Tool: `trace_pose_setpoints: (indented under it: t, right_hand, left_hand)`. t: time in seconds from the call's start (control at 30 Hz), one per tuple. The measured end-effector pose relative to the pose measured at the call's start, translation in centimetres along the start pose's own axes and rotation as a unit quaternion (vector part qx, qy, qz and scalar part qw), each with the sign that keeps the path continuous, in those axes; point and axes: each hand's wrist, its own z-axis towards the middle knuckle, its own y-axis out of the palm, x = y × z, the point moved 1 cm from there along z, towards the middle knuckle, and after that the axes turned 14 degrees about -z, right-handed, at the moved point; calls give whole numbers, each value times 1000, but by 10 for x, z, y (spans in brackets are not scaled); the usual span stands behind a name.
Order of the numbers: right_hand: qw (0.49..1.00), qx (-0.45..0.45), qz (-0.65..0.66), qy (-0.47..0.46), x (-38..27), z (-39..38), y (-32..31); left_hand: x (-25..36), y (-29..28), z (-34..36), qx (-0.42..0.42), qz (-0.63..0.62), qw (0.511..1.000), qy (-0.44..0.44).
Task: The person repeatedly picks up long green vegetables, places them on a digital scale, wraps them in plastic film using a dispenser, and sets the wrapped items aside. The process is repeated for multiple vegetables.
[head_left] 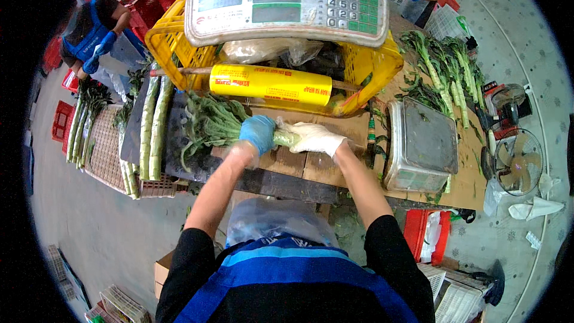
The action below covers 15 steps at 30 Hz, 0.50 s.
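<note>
Stalk point(287, 138) seemingly crosswise, leaves point(212, 121) leftward

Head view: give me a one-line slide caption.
Blue-gloved left hand and white-gloved right hand hold leafy celtuce in front of a yellow film roll.

The yellow roll point(269, 84) gleams, glossy plastic; the cardboard point(281, 162) looks matt and papery, those leaves point(210, 121) rough and crinkled!

Cardboard-covered table point(469, 179), yellow crate point(382, 63), boxy scale point(427, 134), leafy stalks point(439, 78) beyond.
</note>
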Motion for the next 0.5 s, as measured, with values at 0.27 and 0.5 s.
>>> trace_pose_setpoints:
  t: [0.27,0.5]
  right_hand:
    - [966,187,-174,37,-23,-58,29]
    - [949,289,-128,21,7,-31,46]
  left_hand:
    - [9,-11,-32,-289,-159,944,-25]
    - [1,-13,-44,-14,-100,994,43]
